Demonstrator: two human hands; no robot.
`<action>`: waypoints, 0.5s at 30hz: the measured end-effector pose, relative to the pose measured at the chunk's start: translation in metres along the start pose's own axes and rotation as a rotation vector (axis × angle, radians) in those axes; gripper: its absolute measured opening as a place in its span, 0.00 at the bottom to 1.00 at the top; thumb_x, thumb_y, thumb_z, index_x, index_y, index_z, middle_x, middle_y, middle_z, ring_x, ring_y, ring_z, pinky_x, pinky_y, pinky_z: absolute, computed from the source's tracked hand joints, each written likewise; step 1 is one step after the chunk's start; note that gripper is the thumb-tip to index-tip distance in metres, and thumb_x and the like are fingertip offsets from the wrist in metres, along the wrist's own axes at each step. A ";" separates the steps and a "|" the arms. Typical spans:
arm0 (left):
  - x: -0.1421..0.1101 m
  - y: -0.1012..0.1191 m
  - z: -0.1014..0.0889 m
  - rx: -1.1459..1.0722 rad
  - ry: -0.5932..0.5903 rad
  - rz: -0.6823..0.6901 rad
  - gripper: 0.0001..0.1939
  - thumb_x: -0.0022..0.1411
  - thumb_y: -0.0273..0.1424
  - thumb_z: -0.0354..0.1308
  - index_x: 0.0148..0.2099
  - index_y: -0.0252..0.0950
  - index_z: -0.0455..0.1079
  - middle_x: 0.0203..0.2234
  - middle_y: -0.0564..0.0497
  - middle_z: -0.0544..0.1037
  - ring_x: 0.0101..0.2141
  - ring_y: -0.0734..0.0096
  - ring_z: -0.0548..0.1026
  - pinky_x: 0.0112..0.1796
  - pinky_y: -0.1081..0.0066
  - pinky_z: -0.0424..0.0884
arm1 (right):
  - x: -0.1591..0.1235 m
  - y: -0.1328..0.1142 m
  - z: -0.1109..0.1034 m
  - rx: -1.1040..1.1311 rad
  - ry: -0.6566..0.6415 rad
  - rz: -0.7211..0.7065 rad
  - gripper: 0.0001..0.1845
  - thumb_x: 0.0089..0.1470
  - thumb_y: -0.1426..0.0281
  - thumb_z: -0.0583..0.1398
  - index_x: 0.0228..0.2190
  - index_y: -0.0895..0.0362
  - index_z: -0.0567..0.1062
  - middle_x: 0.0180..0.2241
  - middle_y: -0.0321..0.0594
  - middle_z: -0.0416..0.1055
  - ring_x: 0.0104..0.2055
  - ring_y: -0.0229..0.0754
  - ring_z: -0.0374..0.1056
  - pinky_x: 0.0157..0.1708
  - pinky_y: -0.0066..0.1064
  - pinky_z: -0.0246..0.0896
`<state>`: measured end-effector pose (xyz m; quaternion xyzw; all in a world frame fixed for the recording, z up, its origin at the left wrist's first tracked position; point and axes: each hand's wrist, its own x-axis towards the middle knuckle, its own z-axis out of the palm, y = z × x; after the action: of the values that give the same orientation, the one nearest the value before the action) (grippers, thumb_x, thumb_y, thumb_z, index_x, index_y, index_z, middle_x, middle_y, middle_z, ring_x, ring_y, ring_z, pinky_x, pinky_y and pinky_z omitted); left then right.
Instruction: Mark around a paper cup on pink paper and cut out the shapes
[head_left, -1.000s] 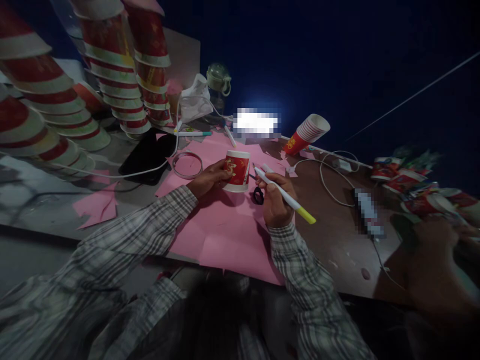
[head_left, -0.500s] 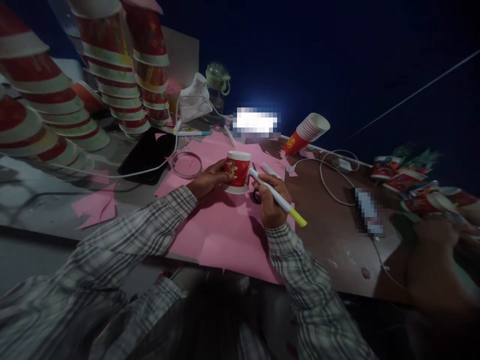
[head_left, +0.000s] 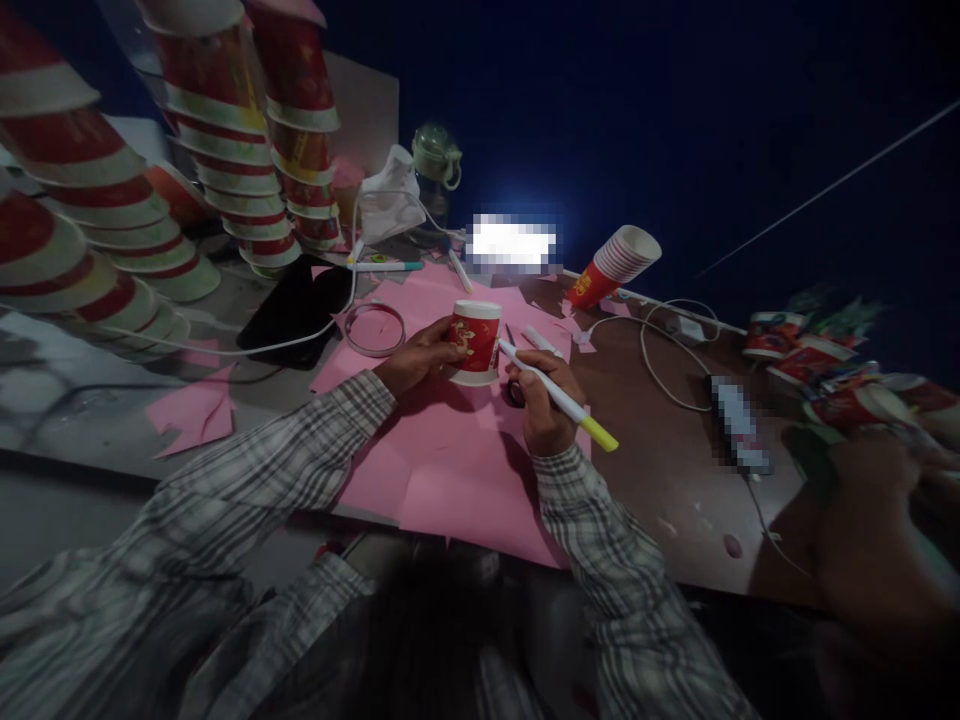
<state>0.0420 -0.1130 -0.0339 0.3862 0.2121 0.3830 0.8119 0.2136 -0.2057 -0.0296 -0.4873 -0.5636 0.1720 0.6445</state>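
Note:
My left hand (head_left: 421,356) grips a red and white paper cup (head_left: 480,335) by its left side, above the pink paper (head_left: 450,460). Between the fingers of my right hand (head_left: 551,395) is a white marker (head_left: 559,395) with a yellow end. Its tip is at the cup's right side; whether it touches cannot be made out. Behind my right hand, a pair of scissors (head_left: 514,390) with dark handles is partly hidden. Another white marker (head_left: 541,340) lies just beyond that hand. A roll of tape (head_left: 375,330) rests on the paper left of the cup.
Tall cup stacks (head_left: 225,150) stand at the left, beside a black phone (head_left: 296,310). A leaning cup stack (head_left: 615,265) is at the back right. White cables (head_left: 652,360) cross the table. Another person's arm (head_left: 870,520) reaches in among cups at the far right.
My right hand has moved slightly left with the marker, bringing its tip to the cup. The cup has shifted a little to the right in my left hand.

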 end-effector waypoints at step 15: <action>-0.001 0.005 0.003 -0.016 -0.017 0.024 0.23 0.48 0.28 0.70 0.48 0.32 0.75 0.38 0.47 0.83 0.38 0.64 0.81 0.44 0.66 0.74 | -0.006 0.008 -0.003 0.069 -0.065 0.031 0.13 0.61 0.57 0.62 0.40 0.52 0.81 0.34 0.40 0.76 0.36 0.44 0.73 0.36 0.40 0.72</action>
<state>0.0411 -0.1128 -0.0277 0.3854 0.1971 0.3912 0.8122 0.2169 -0.2084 -0.0392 -0.4677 -0.5702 0.2168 0.6396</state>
